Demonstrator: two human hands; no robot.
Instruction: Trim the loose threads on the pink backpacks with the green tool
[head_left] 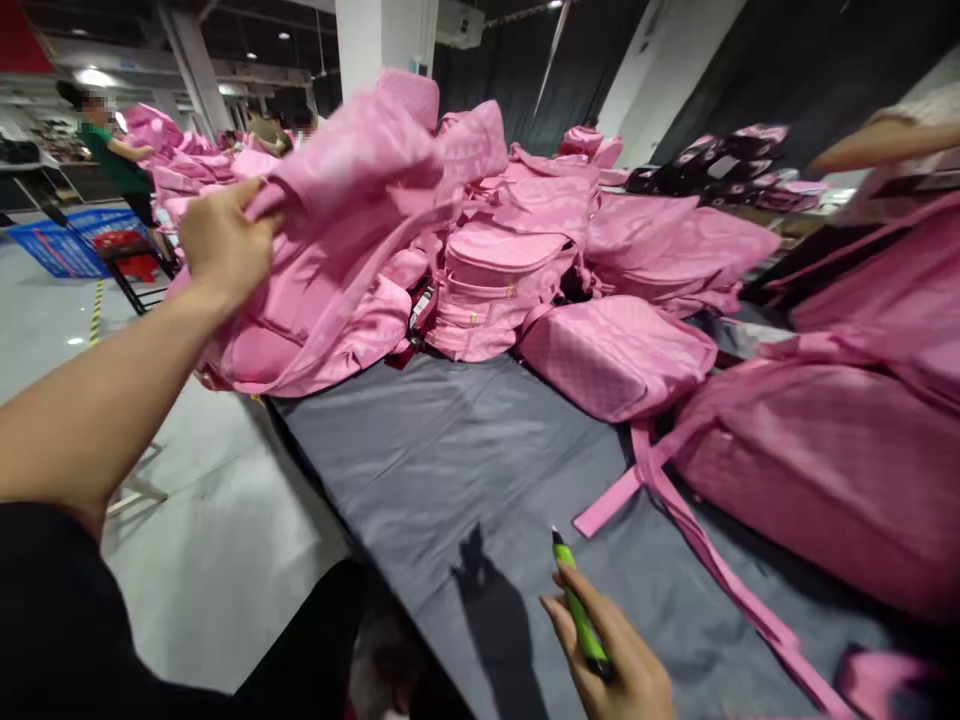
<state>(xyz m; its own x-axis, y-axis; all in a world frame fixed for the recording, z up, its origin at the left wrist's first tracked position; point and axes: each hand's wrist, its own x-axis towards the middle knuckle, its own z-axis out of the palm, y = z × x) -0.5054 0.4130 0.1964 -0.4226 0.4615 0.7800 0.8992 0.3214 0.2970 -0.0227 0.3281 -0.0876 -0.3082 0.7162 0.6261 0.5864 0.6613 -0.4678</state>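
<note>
My left hand (229, 240) is closed on the edge of a pink backpack (337, 190), lifted at the left end of the table and partly blurred. In my right hand (615, 650) is a green pen-shaped tool (577, 605) with black ends and a thin pointed tip; its exact kind is unclear. That hand hovers over the dark grey table cover (450, 440), its shadow falling to the left. Nearest to the tool lies a loose pink strap (611, 500). It leads towards a large pink backpack (817, 460) at the right.
Several pink backpacks (502, 280) are heaped along the far side. Behind them lies a black patterned bag (712, 165). Another person's arm (885, 140) reaches in at the upper right. A person in green (116, 150) stands far left near a blue basket (64, 245).
</note>
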